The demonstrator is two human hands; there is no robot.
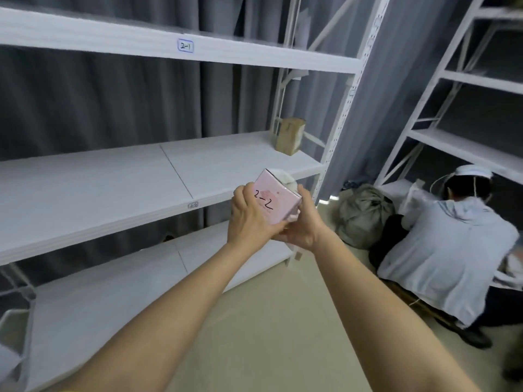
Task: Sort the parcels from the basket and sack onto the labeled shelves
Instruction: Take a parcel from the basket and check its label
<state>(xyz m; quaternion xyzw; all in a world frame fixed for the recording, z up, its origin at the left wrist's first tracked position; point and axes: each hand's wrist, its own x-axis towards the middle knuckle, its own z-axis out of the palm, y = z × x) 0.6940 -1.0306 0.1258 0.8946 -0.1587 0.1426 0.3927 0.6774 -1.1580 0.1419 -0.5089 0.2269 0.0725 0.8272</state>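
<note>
A small pink box marked "2-2" in black pen is held up in front of the white shelving. My left hand grips its left side and my right hand grips its right side and underside. A white wrapped item shows just behind the box. The middle shelf carries a "2-2" label on its front edge, just left of the box. The shelf above is labelled "2-1". A brown cardboard parcel stands at the right end of the middle shelf.
A grey-green sack lies on the floor at the right. Beside it, a person in a light blue shirt and white cap crouches facing a second white rack. Grey curtains hang behind the shelves. The bottom shelf sits near the beige floor.
</note>
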